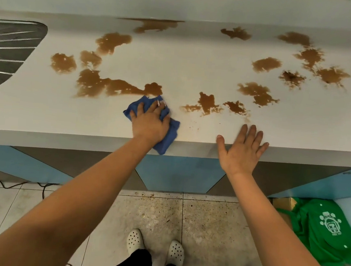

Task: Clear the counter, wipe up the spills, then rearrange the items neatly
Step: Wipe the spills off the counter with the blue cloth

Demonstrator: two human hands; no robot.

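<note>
My left hand presses a crumpled blue cloth flat on the white counter, close to its front edge — fingers spread over the cloth, its lower corner hanging just past the edge. The cloth's far side touches the nearest of the brown spills, which are scattered across the counter from the left end to the right end. My right hand is wide open, holding nothing, fingers straight, over the front edge near the middle. A metal sink is set in the counter's left end. On the floor at right lies a green bag.
</note>
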